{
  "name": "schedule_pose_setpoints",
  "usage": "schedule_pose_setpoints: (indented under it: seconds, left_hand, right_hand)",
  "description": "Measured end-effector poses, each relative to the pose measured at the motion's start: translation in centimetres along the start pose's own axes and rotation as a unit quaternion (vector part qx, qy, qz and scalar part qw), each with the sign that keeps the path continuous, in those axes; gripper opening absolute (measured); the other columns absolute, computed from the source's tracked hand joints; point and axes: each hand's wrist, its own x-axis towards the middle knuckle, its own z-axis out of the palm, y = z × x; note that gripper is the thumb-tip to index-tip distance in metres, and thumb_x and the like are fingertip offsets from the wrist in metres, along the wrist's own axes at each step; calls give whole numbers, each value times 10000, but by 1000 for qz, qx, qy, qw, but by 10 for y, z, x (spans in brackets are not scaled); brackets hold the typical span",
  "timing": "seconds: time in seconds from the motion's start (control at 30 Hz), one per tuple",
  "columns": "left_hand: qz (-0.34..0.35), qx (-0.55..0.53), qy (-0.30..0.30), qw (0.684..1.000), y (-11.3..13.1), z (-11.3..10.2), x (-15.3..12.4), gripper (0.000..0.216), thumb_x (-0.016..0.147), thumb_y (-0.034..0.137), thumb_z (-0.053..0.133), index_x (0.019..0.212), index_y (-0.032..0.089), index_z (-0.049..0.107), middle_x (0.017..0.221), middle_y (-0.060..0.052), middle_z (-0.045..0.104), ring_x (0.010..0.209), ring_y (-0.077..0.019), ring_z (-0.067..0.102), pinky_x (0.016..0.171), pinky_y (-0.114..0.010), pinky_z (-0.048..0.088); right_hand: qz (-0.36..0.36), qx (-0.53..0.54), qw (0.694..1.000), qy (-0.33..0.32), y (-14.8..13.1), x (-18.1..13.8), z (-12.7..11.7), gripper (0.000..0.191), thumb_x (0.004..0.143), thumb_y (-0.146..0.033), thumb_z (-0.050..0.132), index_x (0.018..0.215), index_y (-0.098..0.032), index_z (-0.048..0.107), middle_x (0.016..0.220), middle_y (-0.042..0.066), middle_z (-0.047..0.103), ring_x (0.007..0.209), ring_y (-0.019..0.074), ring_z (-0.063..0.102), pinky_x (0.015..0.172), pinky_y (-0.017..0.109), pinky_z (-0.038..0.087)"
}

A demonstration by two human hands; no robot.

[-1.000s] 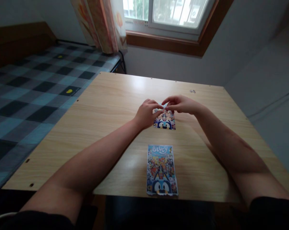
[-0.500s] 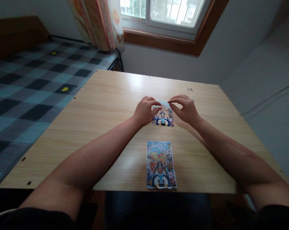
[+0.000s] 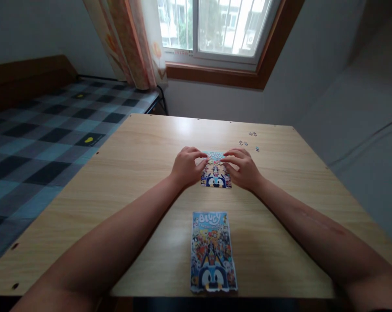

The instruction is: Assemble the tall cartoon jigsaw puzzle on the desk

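Note:
A small, partly built jigsaw puzzle (image 3: 216, 177) with a blue cartoon dog lies flat in the middle of the wooden table (image 3: 140, 147). My left hand (image 3: 185, 167) rests at its left side, fingers curled, with the fingertips pressing on its upper left edge. On the other side my right hand (image 3: 244, 170) mirrors it, its curved fingers touching the upper right edge. Both hands enclose the puzzle between them. A printed picture card (image 3: 212, 251) showing the same dog lies closer to me, by the table's front edge.
Several loose puzzle pieces (image 3: 243, 142) lie scattered at the table's far right. A bed with a checked cover (image 3: 46, 138) stands to the left. Behind the table are a curtain (image 3: 131, 43), a window (image 3: 215, 26) and the wall.
A second ago both hands pinched a piece above the puzzle's top edge. They have come down and settled on either side of the puzzle. The view has tilted slightly.

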Motion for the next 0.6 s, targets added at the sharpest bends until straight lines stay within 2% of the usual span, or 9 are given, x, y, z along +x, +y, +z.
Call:
schedule_pose_setpoints:
  seconds: [0.23, 0.4, 0.6]
  left_hand:
    - [47, 92, -98, 990, 10, -6, -3, 176, 856, 329, 662, 917, 235, 798, 991, -63, 753, 945, -258, 597, 906, -453, 442]
    - [47, 112, -117, 986, 13, -8, -3, 185, 857, 351, 659, 908, 241, 799, 1009, -60, 753, 964, -263, 593, 912, -452, 421]
    - [44, 108, -127, 985, 12, -8, -4, 191, 866, 353, 650, 917, 252, 804, 1018, -57, 752, 952, -256, 593, 921, -452, 422]
  right_hand:
    - [-17, -13, 998, -61, -1, -2, 2, 193, 960, -310, 611, 1050, -314, 782, 1214, 46, 703, 1214, 272, 558, 1039, 533, 445]
    - [-30, -23, 996, -79, -2, -1, 3, 211, 969, -318, 597, 1059, -303, 788, 1303, 64, 669, 1297, 289, 515, 1069, 552, 425]
    - [-39, -32, 993, -106, -2, -2, 4, 224, 975, -335, 597, 1114, -348, 771, 1386, 49, 624, 1360, 291, 475, 1093, 578, 402]
